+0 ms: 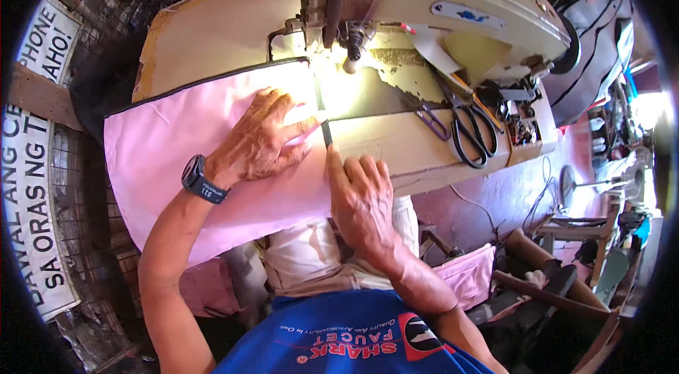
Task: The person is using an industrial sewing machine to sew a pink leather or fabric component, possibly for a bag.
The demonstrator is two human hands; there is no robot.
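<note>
A pink cloth with dark edging lies over the bed of a sewing machine and hangs down at the near side. My left hand rests flat on the cloth with its fingers spread toward the right edge. At that edge, a dark binding strip runs toward the lit needle area. My right hand is closed at the near end of the strip, thumb and forefinger against the cloth's edge and the other fingers curled. The presser foot is washed out by the lamp's glare.
Black-handled scissors and small purple thread snips lie on the table right of the cloth. Beside them is a box of small parts. A fan stands at the right. Wire mesh with a white sign is at the left.
</note>
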